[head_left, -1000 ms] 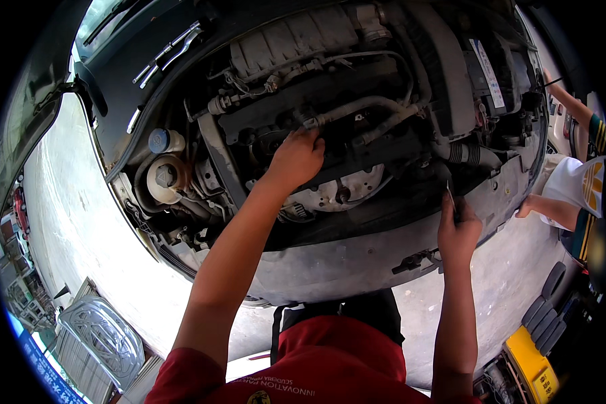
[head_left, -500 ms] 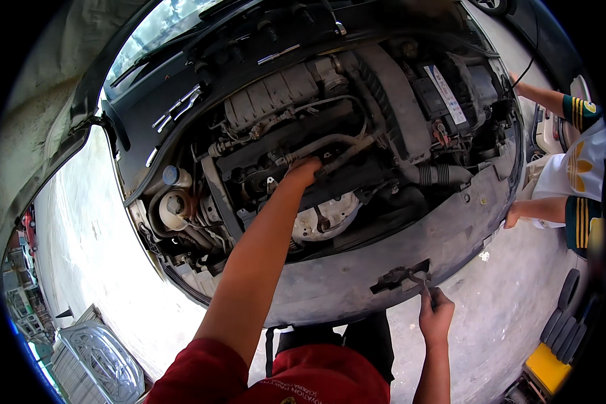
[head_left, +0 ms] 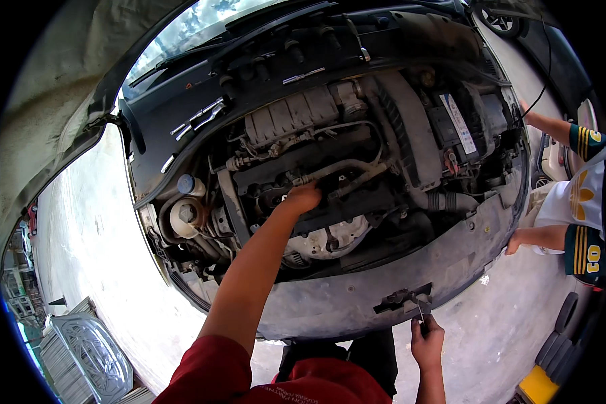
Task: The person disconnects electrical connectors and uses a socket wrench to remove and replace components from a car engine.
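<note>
An open car engine bay (head_left: 289,145) fills the middle. My left hand (head_left: 304,198) is at the engine, fingers curled beside a rubber hose (head_left: 347,163); whatever they grip is hidden. My right hand (head_left: 426,342) is low at the front edge, closed on a thin metal tool (head_left: 420,311) beside the black hood latch (head_left: 398,300). At the left of the bay sit a coolant tank (head_left: 185,217) and a blue-capped reservoir (head_left: 190,186).
Wrenches (head_left: 198,118) lie on the cowl below the windscreen. A battery (head_left: 451,124) sits at the right. Another person (head_left: 569,205) stands at the right side, hands at the car. A metal panel (head_left: 91,350), black pads (head_left: 559,337) and the raised hood (head_left: 54,101) surround it.
Since a second ago my right hand has dropped from the engine's right side to the front latch, tool still held. The view has shifted, showing more windscreen. My left hand stays by the hose.
</note>
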### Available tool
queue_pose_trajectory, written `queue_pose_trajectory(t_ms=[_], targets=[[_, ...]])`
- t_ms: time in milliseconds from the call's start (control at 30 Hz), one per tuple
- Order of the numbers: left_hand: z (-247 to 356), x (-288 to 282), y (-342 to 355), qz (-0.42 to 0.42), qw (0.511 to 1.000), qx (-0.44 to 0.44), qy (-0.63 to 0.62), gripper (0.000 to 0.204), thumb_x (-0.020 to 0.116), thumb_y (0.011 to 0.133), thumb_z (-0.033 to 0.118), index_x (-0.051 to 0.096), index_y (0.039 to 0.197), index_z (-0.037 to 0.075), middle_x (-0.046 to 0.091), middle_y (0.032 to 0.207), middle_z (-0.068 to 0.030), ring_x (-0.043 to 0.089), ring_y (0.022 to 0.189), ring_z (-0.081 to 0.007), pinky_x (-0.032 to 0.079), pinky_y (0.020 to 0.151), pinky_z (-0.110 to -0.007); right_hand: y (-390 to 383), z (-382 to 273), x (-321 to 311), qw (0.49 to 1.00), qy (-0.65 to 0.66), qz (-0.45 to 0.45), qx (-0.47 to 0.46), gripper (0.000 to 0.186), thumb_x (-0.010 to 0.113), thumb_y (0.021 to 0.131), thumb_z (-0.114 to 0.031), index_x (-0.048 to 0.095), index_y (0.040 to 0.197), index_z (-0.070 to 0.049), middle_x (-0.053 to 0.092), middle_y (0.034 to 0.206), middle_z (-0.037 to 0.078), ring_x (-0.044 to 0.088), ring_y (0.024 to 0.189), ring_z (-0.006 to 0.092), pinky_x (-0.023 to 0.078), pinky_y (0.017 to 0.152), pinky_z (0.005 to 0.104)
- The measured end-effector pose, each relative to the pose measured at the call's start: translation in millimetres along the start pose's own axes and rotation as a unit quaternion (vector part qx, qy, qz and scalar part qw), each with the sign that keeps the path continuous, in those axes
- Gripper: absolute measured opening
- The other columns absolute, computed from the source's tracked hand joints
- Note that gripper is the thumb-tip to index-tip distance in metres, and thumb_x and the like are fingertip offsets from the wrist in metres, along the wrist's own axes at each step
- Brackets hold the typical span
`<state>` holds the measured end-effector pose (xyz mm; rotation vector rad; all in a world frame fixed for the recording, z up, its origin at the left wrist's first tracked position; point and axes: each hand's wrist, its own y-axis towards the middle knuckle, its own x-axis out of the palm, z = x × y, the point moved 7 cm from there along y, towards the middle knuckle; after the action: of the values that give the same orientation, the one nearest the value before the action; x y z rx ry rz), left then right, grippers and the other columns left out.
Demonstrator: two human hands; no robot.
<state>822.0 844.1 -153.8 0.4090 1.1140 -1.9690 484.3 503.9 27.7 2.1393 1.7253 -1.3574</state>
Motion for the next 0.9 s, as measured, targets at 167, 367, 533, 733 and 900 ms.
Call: queue_pose_trajectory(t_ms=[167,367,533,733,900], targets=[[-13,36,37,0.021,0.994,0.109,0.002,0.053,0.054,0.094,0.011,0.052,0.147,0.010,0.054,0.144,-0.0262,0.057,0.123,-0.0459,0.048,0.101,-0.053,-10,-10,22,0.997,-0.044,-0.061,-0.005,0.022,0.069,0.094,-0.018,0.068,0.100,0.003,0.060,0.062,0.015,0.053,0.048,0.0253,0.044,0.051,0.0384],[-13,58,61,-0.013,0.965,0.234,0.121,0.040,0.054,0.092,0.015,0.062,0.131,0.009,0.058,0.138,-0.0248,0.055,0.128,-0.0428,0.047,0.105,-0.051,-23,2,26,0.995,-0.062,-0.066,0.030,0.025,0.070,0.094,-0.022,0.071,0.101,0.001,0.066,0.066,0.019,0.063,0.053,0.0319,0.048,0.053,0.0403],[-19,55,63,-0.045,0.992,0.117,-0.036,0.032,0.053,0.094,0.016,0.065,0.122,0.007,0.063,0.129,-0.0222,0.059,0.122,-0.0415,0.050,0.100,-0.053,-25,-2,27,0.994,-0.062,-0.076,0.039,0.025,0.070,0.094,-0.023,0.072,0.101,0.000,0.066,0.065,0.019,0.064,0.052,0.0330,0.048,0.053,0.0410],[-43,39,43,-0.058,0.993,0.003,0.098,0.030,0.052,0.099,0.021,0.065,0.123,0.009,0.066,0.123,-0.0213,0.065,0.111,-0.0400,0.054,0.097,-0.048,-22,5,23,0.997,-0.049,-0.062,0.017,0.023,0.070,0.093,-0.022,0.071,0.100,0.000,0.066,0.065,0.018,0.062,0.052,0.0328,0.048,0.053,0.0411],[-6,13,-10,0.100,0.940,0.049,0.322,0.032,0.057,0.099,0.018,0.064,0.129,0.012,0.065,0.127,-0.0167,0.063,0.116,-0.0351,0.056,0.096,-0.044,-26,14,18,0.996,-0.047,-0.062,0.042,0.023,0.070,0.093,-0.021,0.071,0.100,0.000,0.065,0.064,0.018,0.061,0.051,0.0316,0.047,0.052,0.0410]])
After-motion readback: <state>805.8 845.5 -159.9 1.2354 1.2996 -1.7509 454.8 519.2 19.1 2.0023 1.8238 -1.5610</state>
